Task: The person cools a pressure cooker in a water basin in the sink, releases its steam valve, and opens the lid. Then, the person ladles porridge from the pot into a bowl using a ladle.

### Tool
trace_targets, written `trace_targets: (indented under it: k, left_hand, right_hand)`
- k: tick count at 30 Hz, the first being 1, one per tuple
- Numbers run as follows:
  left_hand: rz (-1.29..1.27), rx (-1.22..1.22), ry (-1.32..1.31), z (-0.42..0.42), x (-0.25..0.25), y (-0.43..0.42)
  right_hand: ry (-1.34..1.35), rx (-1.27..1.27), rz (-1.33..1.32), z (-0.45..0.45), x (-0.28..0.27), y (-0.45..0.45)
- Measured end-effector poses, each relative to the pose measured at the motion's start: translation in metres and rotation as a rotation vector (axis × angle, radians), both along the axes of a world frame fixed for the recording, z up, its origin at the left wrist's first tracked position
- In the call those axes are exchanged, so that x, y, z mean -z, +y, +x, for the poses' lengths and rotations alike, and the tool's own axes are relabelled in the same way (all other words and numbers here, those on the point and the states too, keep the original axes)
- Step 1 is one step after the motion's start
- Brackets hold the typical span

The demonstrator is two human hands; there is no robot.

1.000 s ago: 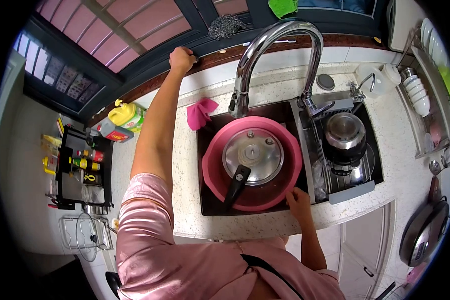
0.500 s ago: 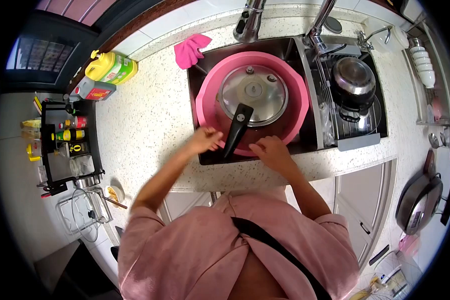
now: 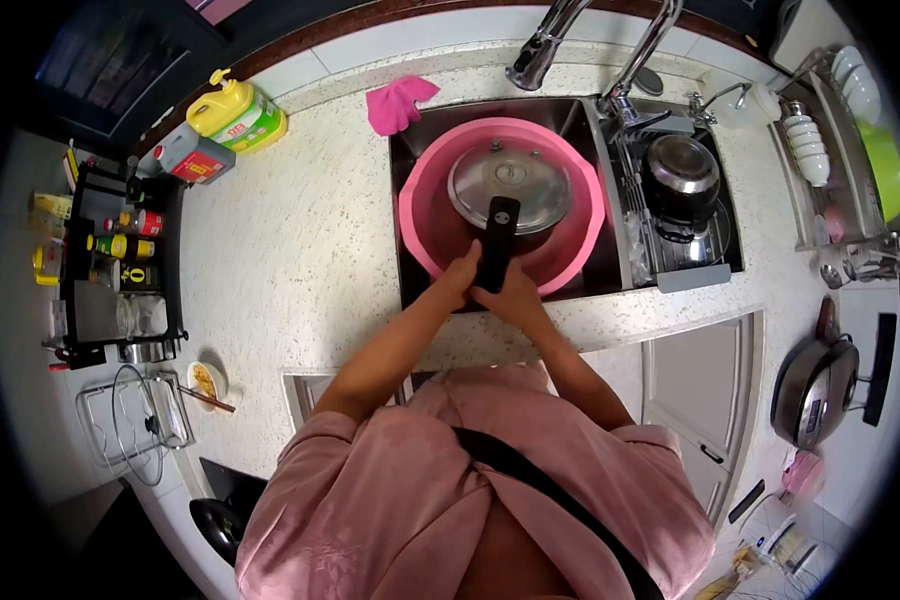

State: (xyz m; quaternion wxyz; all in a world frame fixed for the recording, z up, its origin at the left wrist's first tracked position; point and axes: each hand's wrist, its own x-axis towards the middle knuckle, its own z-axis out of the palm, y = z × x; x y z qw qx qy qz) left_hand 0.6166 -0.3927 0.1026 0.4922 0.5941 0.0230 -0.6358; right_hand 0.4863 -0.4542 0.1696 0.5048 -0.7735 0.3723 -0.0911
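Observation:
A silver pressure cooker lid [image 3: 510, 185] with a long black handle [image 3: 497, 245] sits inside a pink basin [image 3: 592, 215], tilted, its handle pointing toward me. My left hand [image 3: 460, 272] closes on the handle's left side near its end. From the right, my right hand [image 3: 515, 298] grips the same end, with its fingers partly hidden. The basin stands in the left bowl of the dark sink [image 3: 602, 268]. Whether a pot body lies under the lid is hidden.
A pink cloth [image 3: 398, 104] lies behind the sink, near the faucet [image 3: 542, 52]. In the right bowl, a dark pot [image 3: 682, 170] rests on a rack. Bottles, including a yellow jug [image 3: 235, 115], stand at the back left. A bowl with chopsticks [image 3: 206, 383] is at left.
Both hands have come together on the lid's handle. That handle has turned from slanting left to pointing nearly straight at me. The camera view has shifted slightly.

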Motion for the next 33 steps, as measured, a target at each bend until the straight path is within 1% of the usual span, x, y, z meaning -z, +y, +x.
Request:
trace_targets:
  k: [1,2,3,5,8,9,11,12,14,15,16,18,20,22,23,24,28,29,32,33]
  left_hand:
    - [-0.094,-0.081,0.103,-0.008,0.009,-0.008]
    - [-0.188,-0.161,0.210,-0.015,0.006,-0.014]
    - [-0.202,-0.149,0.213,-0.018,0.002,-0.018]
    - [-0.242,-0.206,0.411,-0.024,-0.007,-0.024]
    - [-0.218,-0.246,0.489,-0.033,-0.021,-0.030]
    - [-0.220,-0.240,0.492,-0.028,-0.008,-0.027]
    - [-0.189,0.007,0.586,-0.015,0.021,-0.019]
    - [-0.193,0.008,0.588,-0.016,0.014,-0.019]
    - [-0.074,-0.051,0.505,-0.016,-0.018,-0.018]
    - [-0.077,-0.056,0.504,-0.015,-0.027,-0.019]
    - [-0.084,-0.051,0.505,-0.015,-0.033,-0.020]
    - [-0.093,-0.053,0.503,-0.014,-0.035,-0.019]
    - [-0.197,-0.024,0.596,-0.015,-0.027,-0.016]
    - [-0.190,-0.001,0.490,-0.016,-0.020,-0.014]
    - [-0.176,-0.002,0.424,-0.017,-0.025,-0.012]
    - [-0.163,-0.001,0.358,-0.015,-0.030,-0.012]
    - [-0.217,0.056,0.373,-0.003,-0.049,-0.008]
    - [-0.216,0.044,0.363,-0.004,-0.050,-0.003]
    - [-0.198,0.003,0.326,-0.015,-0.072,0.007]
    - [-0.220,0.003,0.329,-0.020,-0.079,0.012]
  right_hand:
    - [0.001,0.012,-0.015,-0.003,-0.002,-0.005]
    - [0.078,-0.019,-0.044,-0.005,-0.006,-0.010]
    - [0.156,-0.050,-0.071,-0.008,-0.009,-0.015]
    - [0.197,-0.035,-0.090,-0.009,-0.016,-0.020]
    - [0.267,-0.011,-0.095,-0.017,-0.032,-0.030]
    - [0.289,0.008,-0.091,-0.019,-0.037,-0.034]
    - [0.286,0.045,-0.089,-0.033,-0.032,-0.050]
    - [0.280,0.076,-0.083,-0.041,-0.026,-0.059]
    - [0.104,0.128,-0.106,-0.055,0.017,-0.082]
    - [0.082,0.196,0.153,-0.053,-0.001,-0.084]
    - [0.080,0.189,0.153,-0.048,-0.012,-0.085]
    - [0.250,0.177,0.275,-0.039,-0.023,-0.089]
    - [0.224,0.152,0.302,-0.034,-0.007,-0.093]
    - [0.116,0.124,0.467,-0.035,0.004,-0.093]
    - [0.084,0.128,0.506,-0.034,0.002,-0.090]
    - [0.071,0.155,0.490,-0.032,0.001,-0.086]
    - [-0.023,0.181,0.549,-0.029,-0.006,-0.080]
    - [-0.037,0.177,0.591,-0.029,-0.012,-0.076]
    - [-0.047,0.196,0.571,-0.038,-0.018,-0.069]
    - [-0.017,0.177,0.575,-0.041,-0.035,-0.068]
